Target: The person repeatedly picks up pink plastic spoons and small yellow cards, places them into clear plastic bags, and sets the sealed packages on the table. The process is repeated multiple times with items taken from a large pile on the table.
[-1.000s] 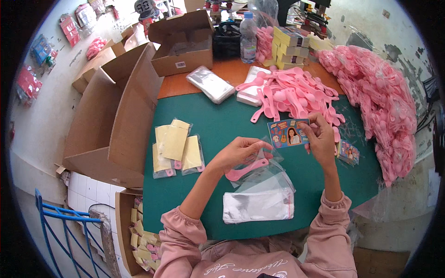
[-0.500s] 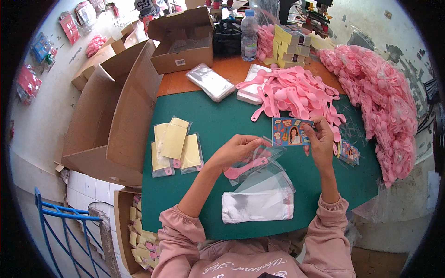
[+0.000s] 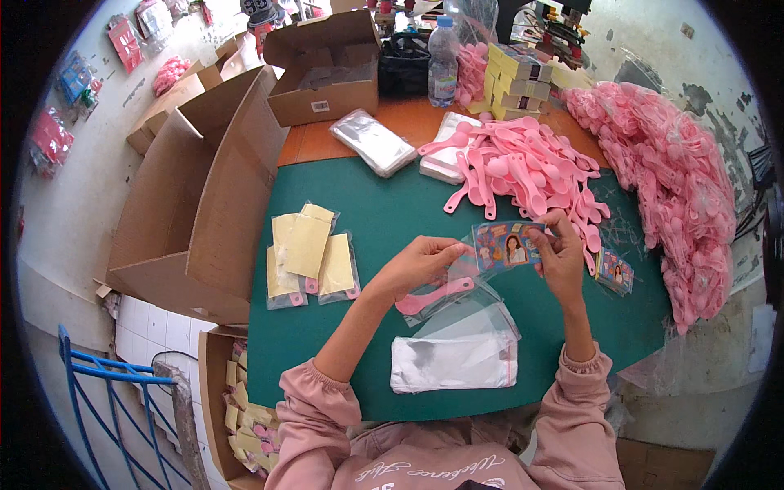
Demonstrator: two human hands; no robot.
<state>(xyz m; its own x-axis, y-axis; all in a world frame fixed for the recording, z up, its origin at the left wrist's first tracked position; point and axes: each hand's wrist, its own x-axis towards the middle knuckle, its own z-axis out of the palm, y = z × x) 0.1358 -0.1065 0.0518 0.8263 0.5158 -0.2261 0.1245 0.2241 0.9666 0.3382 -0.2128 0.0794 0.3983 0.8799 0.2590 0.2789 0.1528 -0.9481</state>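
Note:
My left hand pinches the edge of a clear plastic bag. A pink spoon shows in or under the bag's film; the layers make it hard to tell which. In my right hand is a blue printed card, gripped at its right end between thumb and fingers. The card's left end meets the bag's mouth and looks overlapped by the film. Below both hands lies a stack of clear bags, the upper ones fanned out. A smaller pile of printed cards rests right of my right hand.
Loose pink spoons are heaped beyond my hands, with a big bag of spoons along the right. Filled packets lie at left beside a tall cardboard box. Bag bundles, a water bottle and card stacks stand farther back.
My right hand has brought the card slightly left and down, and its left end now meets the bag's mouth. The card looks bent a little. My left hand has barely moved.

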